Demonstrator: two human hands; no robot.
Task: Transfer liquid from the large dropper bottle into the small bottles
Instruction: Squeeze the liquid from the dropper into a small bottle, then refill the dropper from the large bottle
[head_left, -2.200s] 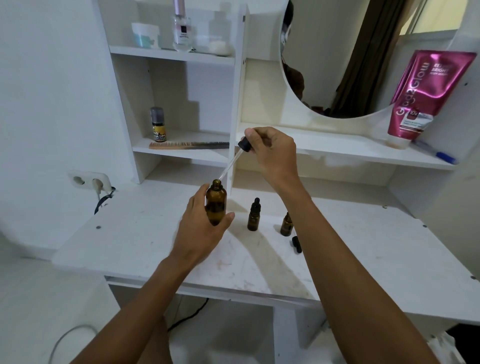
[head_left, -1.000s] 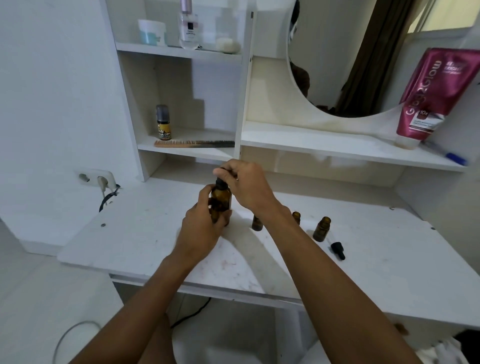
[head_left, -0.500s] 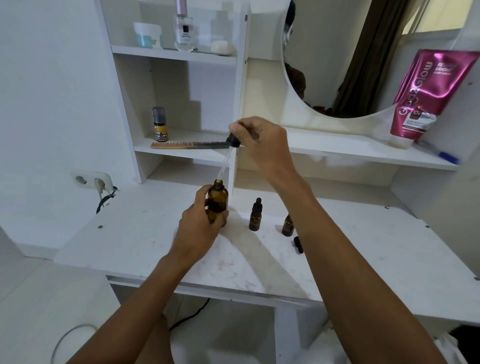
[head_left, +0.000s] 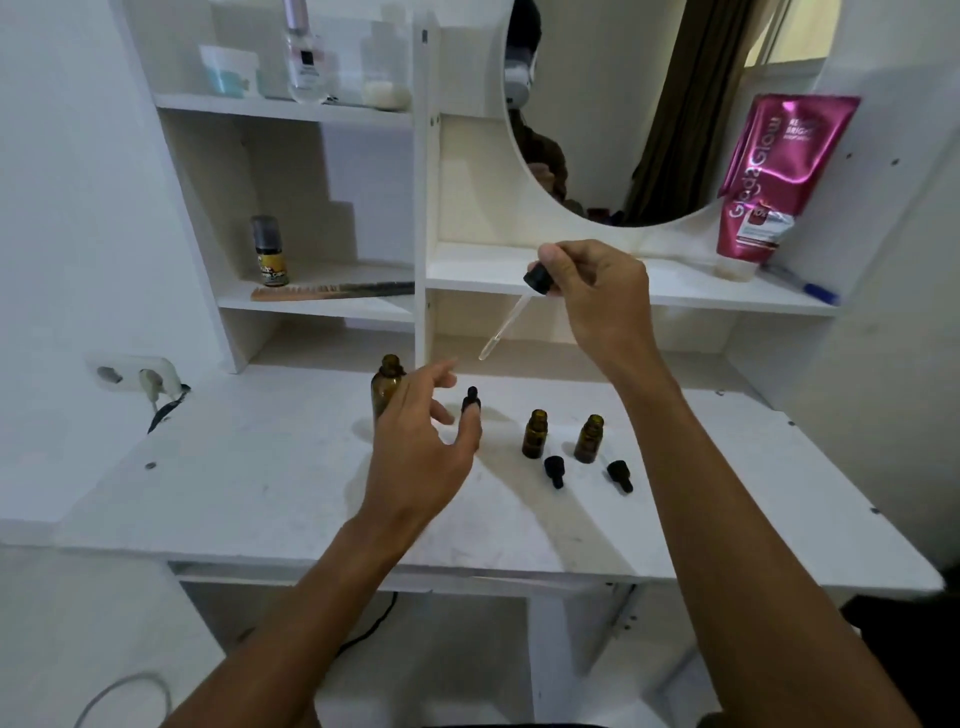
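Pinched between my right hand's (head_left: 597, 291) thumb and fingers is the black cap of the dropper (head_left: 511, 317), its glass pipette angled down and left, tip in the air above the tabletop (head_left: 260, 467). My left hand (head_left: 423, 447) is released, fingers spread, holding nothing, just beside the large dropper bottle (head_left: 385, 387), which stands uncapped toward the tabletop's back edge. I judge this the carry step: the loaded pipette must travel to a small bottle. Two open small bottles (head_left: 535, 434) stand below and right of the tip, their caps (head_left: 554, 469) lying just in front; a capped small bottle (head_left: 471, 408) stands behind my left fingers. Next I must centre the tip over a narrow neck, then squeeze.
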